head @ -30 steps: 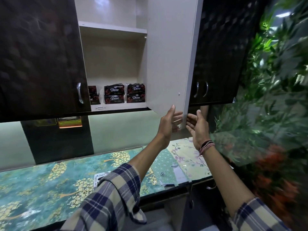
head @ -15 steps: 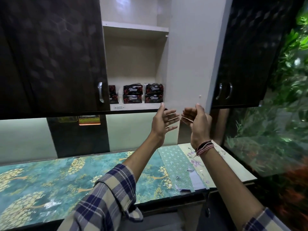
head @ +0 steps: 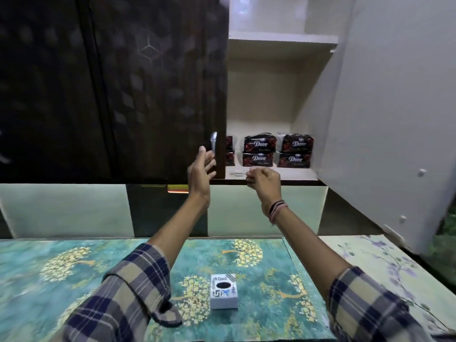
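An overhead cabinet stands with its right door [head: 385,119] swung wide open, pale inner face toward me. On its bottom shelf [head: 283,174] sit stacked dark Dove packs [head: 259,150], with a second stack [head: 294,150] beside them. My left hand [head: 201,170] is raised with fingers straight, just below the silver handle [head: 213,141] of the closed dark left door [head: 158,90]; whether it touches the handle is unclear. My right hand [head: 264,180] hangs in front of the shelf edge with fingers curled, holding nothing visible.
Below lies a counter with a teal tree-patterned mat [head: 74,272] and a pale floral mat [head: 385,262] at the right. A small white Dart box [head: 223,294] stands on the teal mat near the front. Green foliage shows past the open door's lower right.
Both hands have left the open door's edge and moved left. The left hand now sits by the closed door's handle, and the right hand has curled. The view has shifted right and down.
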`<state>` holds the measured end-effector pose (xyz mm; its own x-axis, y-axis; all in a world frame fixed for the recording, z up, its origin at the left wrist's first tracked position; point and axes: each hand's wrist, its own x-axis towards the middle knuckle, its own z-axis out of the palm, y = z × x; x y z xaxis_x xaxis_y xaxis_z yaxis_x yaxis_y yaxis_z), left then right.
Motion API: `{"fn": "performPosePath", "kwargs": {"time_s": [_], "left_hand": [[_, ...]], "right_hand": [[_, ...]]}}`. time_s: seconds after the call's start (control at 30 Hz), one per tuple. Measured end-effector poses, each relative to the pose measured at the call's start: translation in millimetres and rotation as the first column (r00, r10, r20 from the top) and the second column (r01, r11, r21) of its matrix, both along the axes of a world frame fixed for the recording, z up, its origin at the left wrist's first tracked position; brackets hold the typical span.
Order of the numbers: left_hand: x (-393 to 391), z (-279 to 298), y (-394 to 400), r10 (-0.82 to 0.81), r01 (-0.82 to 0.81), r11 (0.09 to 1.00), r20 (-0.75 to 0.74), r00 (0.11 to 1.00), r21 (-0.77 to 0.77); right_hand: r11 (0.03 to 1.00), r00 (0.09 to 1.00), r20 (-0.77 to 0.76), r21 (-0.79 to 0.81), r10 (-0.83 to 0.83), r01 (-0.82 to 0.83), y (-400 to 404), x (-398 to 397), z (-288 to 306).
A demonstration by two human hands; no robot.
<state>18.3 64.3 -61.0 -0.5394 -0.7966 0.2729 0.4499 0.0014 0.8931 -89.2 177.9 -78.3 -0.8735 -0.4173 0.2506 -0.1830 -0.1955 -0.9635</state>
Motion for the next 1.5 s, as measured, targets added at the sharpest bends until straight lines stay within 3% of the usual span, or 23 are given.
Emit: {"fn": "performPosePath", "kwargs": {"time_s": [0.2,0.47,0.63,0.73,0.93,1.07,1.33,1.5], "left_hand": [[-21,7,-52,-0.045,0.047,0.997,0.049,0.998,-0.053],[-37,-4,-66,-0.102,0.107,0.99,0.054,0.993,-0.095],[-29,-1,-54,-0.13,0.135,0.988,0.067,0.989,-0.079],[-16,-1,-44,-0.096,0.103,0.991,0.077,0.992,-0.09],[41,-14,-1,-0.004,0.004,0.999,-0.005,1.0,-0.05],[90,-29,34,0.084,-0.079,0.996,-0.108,0.991,0.052],[196,-60,68,0.235,-0.231,0.97,-0.059,0.97,0.078],[249,-60,61,0.346,-0.34,0.936,-0.056,0.937,0.089]], "right_hand": [[0.991,0.998,-0.035,0.126,0.058,-0.054,-97,-51,-4],[0.977,0.985,-0.094,0.172,0.143,-0.126,-111,-45,0],[0.975,0.984,-0.157,0.218,0.082,-0.047,-132,-63,-16],[0.967,0.978,-0.205,0.253,0.041,0.013,-113,-34,-12],[0.979,0.956,-0.272,0.195,0.109,-0.056,-61,35,-13],[0.973,0.944,-0.256,0.146,0.21,-0.177,-36,86,-21],[0.867,0.867,-0.108,-0.059,0.487,-0.495,-9,203,-30],[0.808,0.807,-0.091,-0.033,0.584,-0.589,-25,262,-27]]}}
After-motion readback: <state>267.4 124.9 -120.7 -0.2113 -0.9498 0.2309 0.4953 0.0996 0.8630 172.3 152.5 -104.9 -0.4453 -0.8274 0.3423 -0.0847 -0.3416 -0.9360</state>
